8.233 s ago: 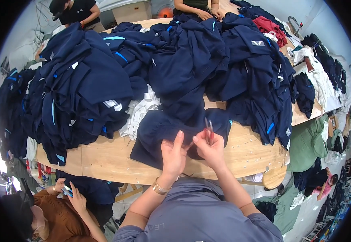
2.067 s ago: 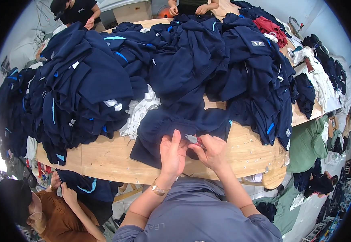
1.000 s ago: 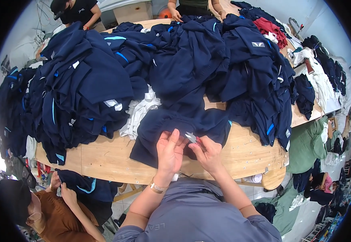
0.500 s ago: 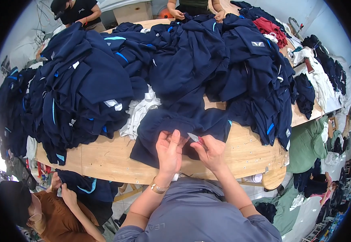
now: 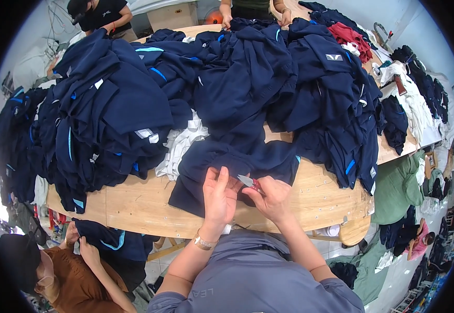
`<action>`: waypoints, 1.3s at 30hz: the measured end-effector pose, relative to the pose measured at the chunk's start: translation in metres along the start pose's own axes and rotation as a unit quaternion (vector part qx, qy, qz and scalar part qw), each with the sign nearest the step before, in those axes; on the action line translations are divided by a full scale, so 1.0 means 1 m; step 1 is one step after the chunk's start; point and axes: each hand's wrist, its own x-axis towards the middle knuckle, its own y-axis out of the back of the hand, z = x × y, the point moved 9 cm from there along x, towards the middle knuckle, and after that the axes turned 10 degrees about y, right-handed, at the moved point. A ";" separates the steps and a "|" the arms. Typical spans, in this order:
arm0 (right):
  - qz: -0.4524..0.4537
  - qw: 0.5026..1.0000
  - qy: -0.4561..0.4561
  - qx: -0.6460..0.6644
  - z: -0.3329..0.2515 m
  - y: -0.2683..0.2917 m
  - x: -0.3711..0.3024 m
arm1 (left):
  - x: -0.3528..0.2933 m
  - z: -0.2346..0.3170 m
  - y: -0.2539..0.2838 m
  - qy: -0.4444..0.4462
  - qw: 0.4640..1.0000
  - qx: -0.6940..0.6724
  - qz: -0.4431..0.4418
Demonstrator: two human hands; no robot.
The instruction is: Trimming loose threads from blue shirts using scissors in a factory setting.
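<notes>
- I see the right hand point(image 5: 272, 199) with its fingers clamped on red-handled thread snips point(image 5: 249, 182), the metal blades sticking out past the thumb and pointing up and leftward.
- I have the left hand point(image 5: 219, 198) just beside the blade tips, thumb raised and the other fingers loosely curled; I cannot tell whether they pinch any cloth.
- Under both hands I get a navy garment point(image 5: 201, 163) with a gathered part, spread near the front edge of the wooden table point(image 5: 133, 205); a light blue patch shows at its right side.
- On the left wrist I make out a wristwatch point(image 5: 203, 242).
- Just left of and beyond that garment I see white fabric strips point(image 5: 185, 143) lying on the wood.
- Farther out, I have a large left heap of navy clothes point(image 5: 128, 96) with blue trim and a right heap of navy clothes point(image 5: 326, 104).
- Past the right heap I spot a red garment point(image 5: 348, 39).
- Around the table I count a co-worker in brown point(image 5: 76, 276) holding up dark cloth with light blue trim point(image 5: 113, 241), a co-worker in black point(image 5: 102, 16), and a co-worker in dark green point(image 5: 250, 11) across from me.
</notes>
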 end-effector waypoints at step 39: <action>0.042 0.988 -0.100 0.107 0.014 0.003 -0.009 | -0.003 -0.004 -0.007 0.016 1.000 -0.006 0.013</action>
